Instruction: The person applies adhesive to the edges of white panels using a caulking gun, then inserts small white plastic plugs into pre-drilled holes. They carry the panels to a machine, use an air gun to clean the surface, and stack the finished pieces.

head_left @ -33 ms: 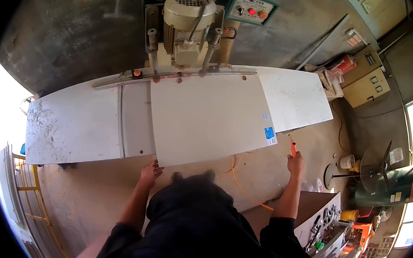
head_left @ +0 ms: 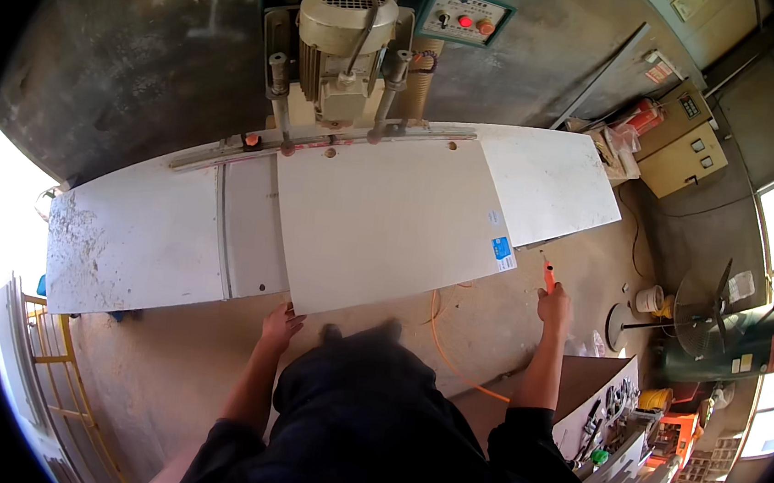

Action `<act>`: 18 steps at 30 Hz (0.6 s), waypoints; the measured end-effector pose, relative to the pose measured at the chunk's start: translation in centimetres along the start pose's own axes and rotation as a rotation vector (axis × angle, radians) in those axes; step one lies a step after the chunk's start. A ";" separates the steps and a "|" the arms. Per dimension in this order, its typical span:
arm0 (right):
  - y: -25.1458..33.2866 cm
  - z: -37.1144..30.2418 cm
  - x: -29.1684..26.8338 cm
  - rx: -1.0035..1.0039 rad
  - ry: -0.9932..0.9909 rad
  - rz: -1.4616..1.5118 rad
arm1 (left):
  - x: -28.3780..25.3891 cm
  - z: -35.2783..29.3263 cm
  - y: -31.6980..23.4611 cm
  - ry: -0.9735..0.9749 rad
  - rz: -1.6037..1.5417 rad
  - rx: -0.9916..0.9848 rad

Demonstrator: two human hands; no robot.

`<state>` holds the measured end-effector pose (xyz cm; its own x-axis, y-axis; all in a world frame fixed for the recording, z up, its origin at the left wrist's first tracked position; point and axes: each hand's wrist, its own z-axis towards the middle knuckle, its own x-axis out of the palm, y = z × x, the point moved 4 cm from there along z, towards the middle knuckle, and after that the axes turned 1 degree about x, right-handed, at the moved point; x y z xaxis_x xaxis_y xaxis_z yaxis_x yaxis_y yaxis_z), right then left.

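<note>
A pale grey board (head_left: 385, 214) lies across the white worktable (head_left: 129, 242) ahead of me. It has two round holes near its far edge and a blue-and-white label (head_left: 501, 250) at its near right corner. My left hand (head_left: 282, 323) is at the board's near left corner, fingers closed on the edge. Off to the right, my right hand (head_left: 555, 304) grips an orange air blow gun (head_left: 549, 275), its thin tip pointing away from me. That tip is apart from the board, beyond its right corner. The palm hides the gun's lower part.
A drilling machine with a grey motor (head_left: 346, 31) stands behind the table, beside a control box (head_left: 467, 17). An orange hose (head_left: 451, 356) trails over the floor. At right are a fan (head_left: 705, 311), a green tank (head_left: 736, 359) and a tool-covered bench (head_left: 602, 417). A yellow frame (head_left: 50, 359) stands left.
The whole view has shifted very slightly. Both hands, the board and the blow gun keep their places relative to one another.
</note>
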<state>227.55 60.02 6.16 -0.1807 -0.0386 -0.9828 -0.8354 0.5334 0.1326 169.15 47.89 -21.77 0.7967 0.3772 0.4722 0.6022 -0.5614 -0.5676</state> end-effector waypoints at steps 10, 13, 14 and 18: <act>21.1 -2.7 2.5 -0.434 0.241 0.137 | 2.2 3.3 -1.7 -0.204 0.221 0.006; 27.6 -5.6 4.2 -0.734 0.376 0.191 | -0.9 5.5 -0.1 -0.224 0.340 0.085; 28.9 -5.5 5.0 -0.686 0.400 0.149 | -0.4 5.1 0.0 -0.232 0.375 0.058; 30.4 -5.3 6.8 -0.684 0.459 0.039 | -2.0 3.2 3.5 -0.248 0.586 0.016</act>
<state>198.14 71.46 4.20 -0.2868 -0.4512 -0.8451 -0.9288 -0.0852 0.3607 169.83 47.50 -26.91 0.9811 0.1717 -0.0889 0.0623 -0.7159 -0.6954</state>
